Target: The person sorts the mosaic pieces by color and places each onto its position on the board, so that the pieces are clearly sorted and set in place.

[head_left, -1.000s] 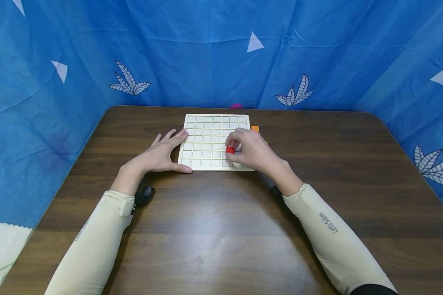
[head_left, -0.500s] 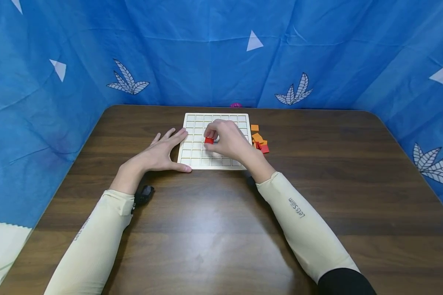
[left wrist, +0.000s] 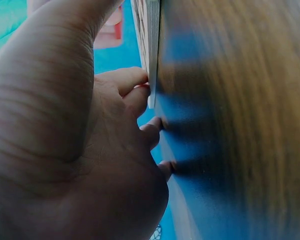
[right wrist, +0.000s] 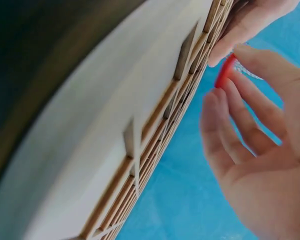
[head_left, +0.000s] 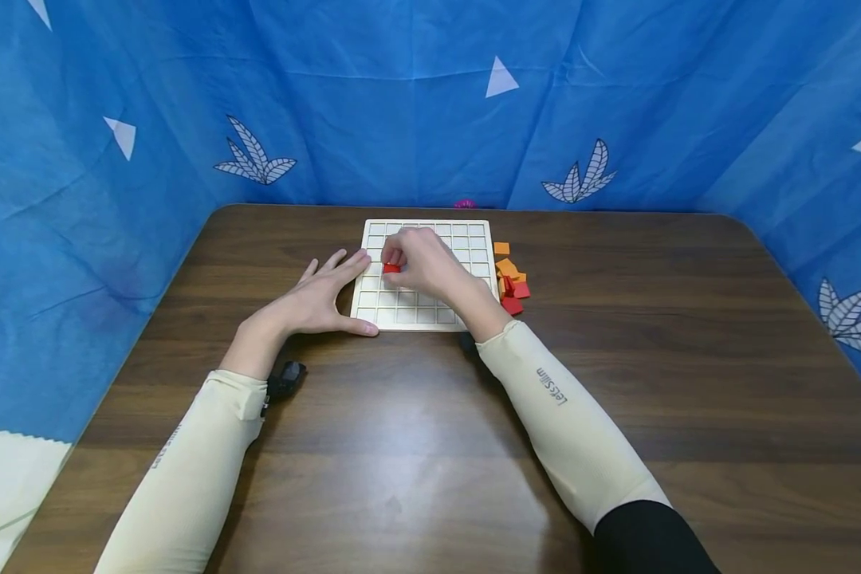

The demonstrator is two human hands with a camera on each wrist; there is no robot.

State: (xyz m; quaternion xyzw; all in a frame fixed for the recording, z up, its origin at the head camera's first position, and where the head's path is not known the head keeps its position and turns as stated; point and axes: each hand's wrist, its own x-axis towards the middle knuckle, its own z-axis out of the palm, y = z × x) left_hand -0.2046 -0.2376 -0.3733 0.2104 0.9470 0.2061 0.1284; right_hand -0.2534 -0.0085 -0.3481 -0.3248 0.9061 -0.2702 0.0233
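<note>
A white grid board (head_left: 423,317) with square cells lies near the far edge of the table. My right hand (head_left: 425,261) is over its left half and pinches a small red square tile (head_left: 391,269) between thumb and fingertips. In the right wrist view the red tile (right wrist: 225,71) stands on edge in that pinch, just off the board's surface. My left hand (head_left: 314,296) lies spread at the board's left side, its fingertips and thumb touching the edge. The left wrist view has the left hand's fingers (left wrist: 135,82) against the board's rim.
Orange tiles (head_left: 505,267) and red tiles (head_left: 513,304) lie in a loose pile along the board's right edge. A brown wooden table (head_left: 402,446) carries everything. Behind it hangs a blue patterned cloth (head_left: 373,104).
My right hand has moved left across the board with the red tile in its pinch, uncovering the pile at the right. My left hand has stayed in place on the board's edge.
</note>
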